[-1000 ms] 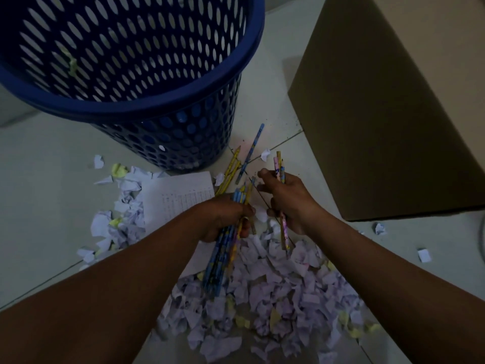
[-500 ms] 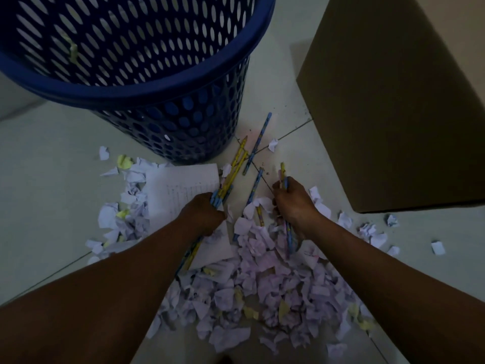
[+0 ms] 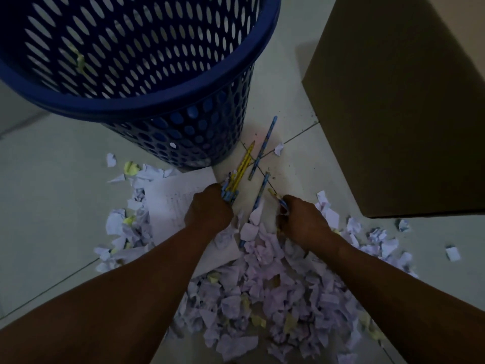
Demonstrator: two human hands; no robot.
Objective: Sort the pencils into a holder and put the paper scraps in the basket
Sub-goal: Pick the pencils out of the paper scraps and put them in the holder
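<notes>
My left hand point(image 3: 208, 210) grips a bundle of blue and yellow pencils point(image 3: 232, 191) low over the tiled floor, their tips sticking out past my knuckles. My right hand point(image 3: 301, 222) pinches a pencil or two point(image 3: 282, 202) beside the scrap pile. Three loose pencils lie on the floor ahead: a yellow one point(image 3: 246, 161), a blue one point(image 3: 263, 147) and another blue one point(image 3: 258, 204) half under scraps. A big heap of torn white and yellow paper scraps point(image 3: 270, 290) covers the floor under my forearms. The blue perforated basket point(image 3: 183, 106) stands just beyond my left hand.
A large brown cardboard box point(image 3: 399, 106) stands at the right, close to my right hand. A whole sheet of lined paper point(image 3: 173, 203) lies under my left wrist. Stray scraps point(image 3: 452, 253) are scattered at the right and left point(image 3: 111, 160) of the pile.
Both hands have dropped from above the pile down to the floor and shifted forward towards the basket, still holding their pencils. The view has moved closer.
</notes>
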